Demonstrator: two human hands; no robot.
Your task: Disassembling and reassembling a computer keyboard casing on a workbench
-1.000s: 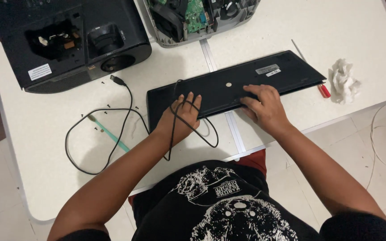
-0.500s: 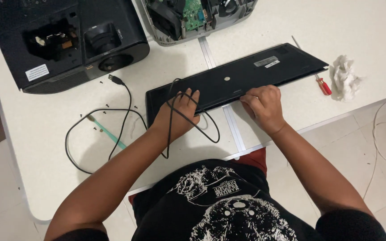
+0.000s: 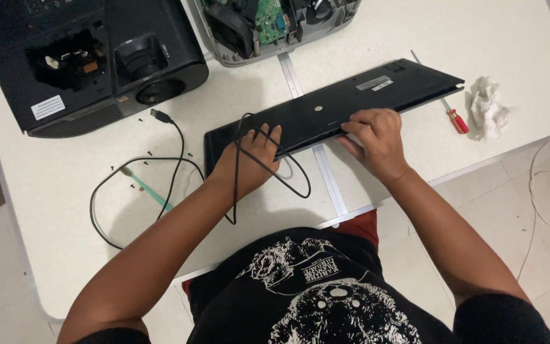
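A black keyboard (image 3: 338, 108) is lying underside up on the white table (image 3: 65, 267), its near edge tilting up off the surface. The left hand (image 3: 246, 162) is gripping the keyboard's left end, fingers curling over the near edge, with the black cable (image 3: 176, 153) looping across the wrist. The right hand (image 3: 373, 140) is closing on the near edge around the middle, fingertips (image 3: 358, 124) pressing the underside. The cable's plug (image 3: 158, 116) is resting beside a black projector (image 3: 84, 57). A red-handled screwdriver (image 3: 456, 120) and a crumpled white cloth (image 3: 486, 105) are lying just right of the keyboard. An opened grey device (image 3: 268, 25) is sitting behind it.
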